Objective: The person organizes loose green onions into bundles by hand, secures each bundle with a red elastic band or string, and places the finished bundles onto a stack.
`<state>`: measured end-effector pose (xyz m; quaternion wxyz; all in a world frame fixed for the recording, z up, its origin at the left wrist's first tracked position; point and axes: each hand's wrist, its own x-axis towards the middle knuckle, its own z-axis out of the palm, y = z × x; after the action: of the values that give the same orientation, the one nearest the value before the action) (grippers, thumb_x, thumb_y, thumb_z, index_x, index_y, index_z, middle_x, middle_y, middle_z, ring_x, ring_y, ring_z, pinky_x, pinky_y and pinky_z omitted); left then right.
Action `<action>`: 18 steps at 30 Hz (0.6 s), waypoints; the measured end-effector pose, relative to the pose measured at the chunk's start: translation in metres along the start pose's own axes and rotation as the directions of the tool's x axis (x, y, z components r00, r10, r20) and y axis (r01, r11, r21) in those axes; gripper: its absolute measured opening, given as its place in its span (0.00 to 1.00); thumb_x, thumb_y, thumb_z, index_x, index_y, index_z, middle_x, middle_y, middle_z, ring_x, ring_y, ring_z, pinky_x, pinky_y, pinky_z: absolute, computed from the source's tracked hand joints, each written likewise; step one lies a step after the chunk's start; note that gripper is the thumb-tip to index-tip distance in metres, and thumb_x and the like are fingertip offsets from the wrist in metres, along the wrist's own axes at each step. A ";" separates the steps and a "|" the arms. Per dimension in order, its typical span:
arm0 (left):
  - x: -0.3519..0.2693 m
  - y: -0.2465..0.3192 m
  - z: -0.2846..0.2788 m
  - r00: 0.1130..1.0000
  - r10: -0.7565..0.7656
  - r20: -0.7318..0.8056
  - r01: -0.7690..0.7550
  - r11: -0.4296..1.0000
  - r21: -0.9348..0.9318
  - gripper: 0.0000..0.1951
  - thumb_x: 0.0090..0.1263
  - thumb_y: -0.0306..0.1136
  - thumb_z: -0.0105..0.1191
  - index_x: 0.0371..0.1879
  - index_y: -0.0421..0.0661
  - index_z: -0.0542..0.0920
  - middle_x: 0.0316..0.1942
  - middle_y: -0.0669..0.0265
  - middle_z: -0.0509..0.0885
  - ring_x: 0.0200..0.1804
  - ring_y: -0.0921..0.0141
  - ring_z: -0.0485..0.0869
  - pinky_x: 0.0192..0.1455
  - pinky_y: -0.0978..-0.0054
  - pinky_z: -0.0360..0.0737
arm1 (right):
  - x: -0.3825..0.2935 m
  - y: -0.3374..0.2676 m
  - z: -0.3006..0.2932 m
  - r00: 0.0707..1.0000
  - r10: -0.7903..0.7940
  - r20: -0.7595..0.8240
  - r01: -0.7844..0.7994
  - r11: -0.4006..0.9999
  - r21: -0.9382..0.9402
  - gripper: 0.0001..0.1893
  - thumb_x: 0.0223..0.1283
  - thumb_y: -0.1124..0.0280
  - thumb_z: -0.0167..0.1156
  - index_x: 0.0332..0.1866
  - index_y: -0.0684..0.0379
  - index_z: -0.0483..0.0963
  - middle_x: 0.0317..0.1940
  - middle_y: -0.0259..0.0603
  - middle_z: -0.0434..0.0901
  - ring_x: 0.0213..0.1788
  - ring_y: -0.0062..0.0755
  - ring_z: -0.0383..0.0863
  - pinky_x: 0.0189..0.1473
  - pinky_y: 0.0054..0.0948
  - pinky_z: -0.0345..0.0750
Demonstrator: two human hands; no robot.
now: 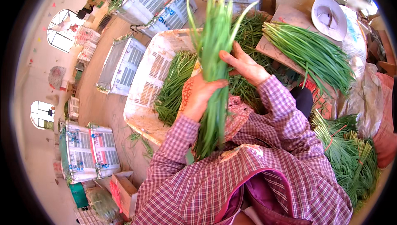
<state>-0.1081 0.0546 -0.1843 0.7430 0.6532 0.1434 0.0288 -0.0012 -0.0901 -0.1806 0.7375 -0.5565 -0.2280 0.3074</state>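
Observation:
My left hand [203, 96] is wrapped around a loose bunch of garlic chives [214, 66], thumb across the front. The bunch stands nearly upright before my chest, pale stalk ends at the top and green leaves hanging below; it is blurred. Against its right side is my right hand [246, 65], thumb and fingers apart, the thumb overlapping the edge of the stalks. Some of its fingers are partly hidden. Beyond the bunch, a white plastic crate [145, 97] holds more chives [176, 85].
A pile of chives [310, 54] lies on a board [266, 49] at the right, near a pale hat [328, 18]. Tied bundles [344, 153] rest at the lower right. Stacked crates [149, 0] and a single crate [124, 65] stand on the floor at the left.

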 end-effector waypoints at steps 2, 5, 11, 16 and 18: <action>0.019 -0.013 0.030 0.924 0.379 0.056 -0.372 0.853 0.367 0.31 0.52 0.22 0.66 0.58 0.35 0.70 0.45 0.59 0.84 0.46 0.65 0.85 0.52 0.70 0.82 | 0.014 0.005 -0.002 0.993 -0.079 -0.089 0.090 0.989 0.118 0.49 0.55 0.52 0.71 0.74 0.59 0.49 0.60 0.47 0.72 0.60 0.36 0.73 0.59 0.35 0.76; 0.028 -0.016 0.074 0.947 0.313 0.070 -0.282 0.709 0.647 0.42 0.52 0.31 0.70 0.64 0.34 0.61 0.52 0.51 0.80 0.53 0.57 0.82 0.56 0.64 0.79 | 0.024 0.012 -0.043 0.990 -0.048 -0.134 0.101 0.903 0.417 0.36 0.53 0.58 0.74 0.64 0.59 0.65 0.51 0.40 0.78 0.51 0.34 0.80 0.55 0.34 0.79; -0.001 0.003 0.102 0.783 0.419 0.460 -0.592 0.729 0.343 0.48 0.62 0.44 0.68 0.73 0.35 0.51 0.58 0.48 0.78 0.56 0.58 0.81 0.58 0.62 0.77 | -0.001 0.015 -0.114 0.976 0.020 0.216 -0.171 0.685 0.708 0.32 0.63 0.58 0.64 0.68 0.60 0.66 0.58 0.53 0.78 0.44 0.39 0.86 0.47 0.38 0.85; -0.022 0.044 0.065 0.827 -0.131 0.547 -0.059 0.947 0.317 0.37 0.64 0.37 0.66 0.68 0.36 0.64 0.51 0.52 0.83 0.49 0.66 0.85 0.55 0.67 0.80 | -0.038 0.021 -0.122 0.982 0.051 0.183 -0.171 0.658 0.733 0.27 0.61 0.62 0.67 0.63 0.60 0.70 0.50 0.48 0.83 0.43 0.38 0.87 0.45 0.40 0.88; -0.015 0.038 0.038 0.875 -0.094 0.476 -0.010 0.977 0.212 0.31 0.65 0.38 0.63 0.65 0.37 0.71 0.48 0.53 0.85 0.45 0.66 0.86 0.52 0.69 0.81 | -0.049 0.032 -0.124 0.984 0.073 0.162 -0.169 0.675 0.718 0.26 0.61 0.63 0.67 0.62 0.60 0.71 0.48 0.48 0.84 0.43 0.39 0.87 0.42 0.40 0.88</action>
<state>-0.1073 0.0201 -0.1401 0.6832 0.7104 -0.0301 -0.1665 0.0420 -0.2029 -0.2450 0.8606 -0.2117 -0.0937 0.4536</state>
